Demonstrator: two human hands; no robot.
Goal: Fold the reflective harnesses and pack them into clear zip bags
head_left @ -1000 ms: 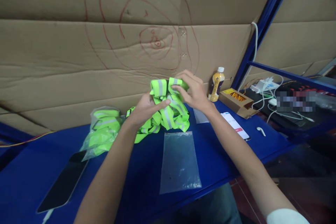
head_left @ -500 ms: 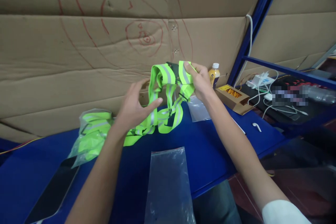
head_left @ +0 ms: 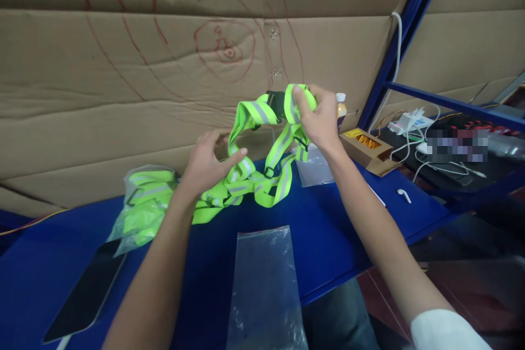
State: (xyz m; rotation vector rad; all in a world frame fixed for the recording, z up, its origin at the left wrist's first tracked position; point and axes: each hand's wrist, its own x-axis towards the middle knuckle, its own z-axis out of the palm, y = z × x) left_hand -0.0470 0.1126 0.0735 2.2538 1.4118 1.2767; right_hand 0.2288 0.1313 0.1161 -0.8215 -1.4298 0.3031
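Head camera: from where I stand, the neon-yellow reflective strap harness [head_left: 280,147] hangs in loose loops between the 2 hands, its upper part raised off the desk [head_left: 332,229] in front of the cardboard wall [head_left: 184,82]. The right hand [head_left: 322,117] pinches a folded length of webbing between thumb and fingers, just beside the black buckle [head_left: 276,103]. The left hand [head_left: 207,161] is spread, thumb and fingers well apart, with a band running by the gap; I can't tell whether it touches.

To handle this well, I'd let the right hand's pinch carry the load and use the left to open the loop, following each band until the twists come out. The black slider [head_left: 269,172] on the hanging strap looks like the likely snag, so I'd lift gently rather than tug. The lower loops meet a tangle of the same webbing on the desk, and I can't make out where 1 harness might end and another begin; slow separation seems wise. I'd also keep the trailing ends off the flat transparent bag [head_left: 264,284] nearest the person and away from the bagged neon bundle [head_left: 151,191] at the left.
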